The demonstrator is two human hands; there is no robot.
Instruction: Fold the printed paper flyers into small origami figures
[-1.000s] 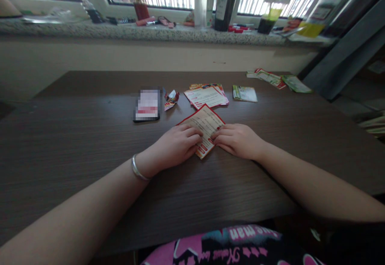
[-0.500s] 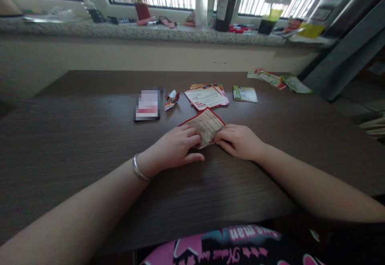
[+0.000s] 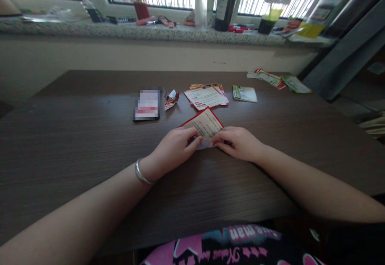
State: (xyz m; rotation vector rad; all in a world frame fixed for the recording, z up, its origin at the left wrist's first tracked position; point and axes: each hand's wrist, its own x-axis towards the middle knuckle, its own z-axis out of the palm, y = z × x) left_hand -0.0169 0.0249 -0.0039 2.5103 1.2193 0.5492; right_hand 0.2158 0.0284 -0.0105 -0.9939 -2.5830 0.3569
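Between my hands is a printed paper sheet (image 3: 208,124) with a red border, lying at a slant on the dark wooden table (image 3: 90,144). Its near edge is turned up in a fold and shows a pale, lilac-tinted face. My left hand (image 3: 180,142), with a silver bangle at the wrist, pinches the left part of that fold between thumb and fingers. At the right part, my right hand (image 3: 236,141) grips the paper with bent fingers. Just beyond it lies a stack of similar red-edged sheets (image 3: 206,97). The fingers hide both side corners of the sheet.
A phone (image 3: 147,104) with a blurred screen and a small folded paper piece (image 3: 171,100) lie to the left. Small green-and-white cards (image 3: 245,94) lie right of the stack, more leaflets (image 3: 270,78) at the far right. Bottles (image 3: 227,4) stand on the stone windowsill (image 3: 168,32).
My left thumb has moved up onto the paper, closing against the fingers. The near edge now shows a turned-up pale strip. My right hand has shifted very slightly.
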